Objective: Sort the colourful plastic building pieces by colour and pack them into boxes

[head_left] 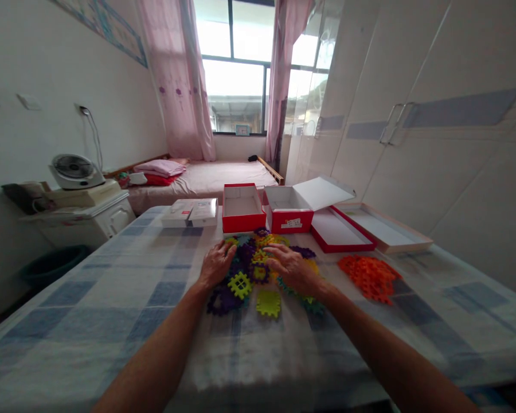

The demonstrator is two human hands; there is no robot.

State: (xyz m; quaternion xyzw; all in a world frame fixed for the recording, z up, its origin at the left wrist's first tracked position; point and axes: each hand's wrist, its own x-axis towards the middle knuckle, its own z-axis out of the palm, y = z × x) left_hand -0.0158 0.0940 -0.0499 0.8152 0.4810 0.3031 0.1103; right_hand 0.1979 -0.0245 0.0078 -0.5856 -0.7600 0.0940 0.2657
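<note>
A pile of toothed plastic building pieces in purple, yellow, lime green and teal lies on the cloth between my hands. My left hand rests at the pile's left side, fingers stretched toward the pieces and holding nothing that I can see. Over the right side reaches my right hand, its fingers spread and touching or just above the pieces; some are hidden beneath it. A lime green window piece lies near my left wrist. Closer to me is a flat lime green square piece. Orange pieces form a separate heap at the right.
Behind the pile stand a red box and another red box with its white lid raised. A shallow red tray, a pale tray and a white box flank them. A checked cloth covers the surface.
</note>
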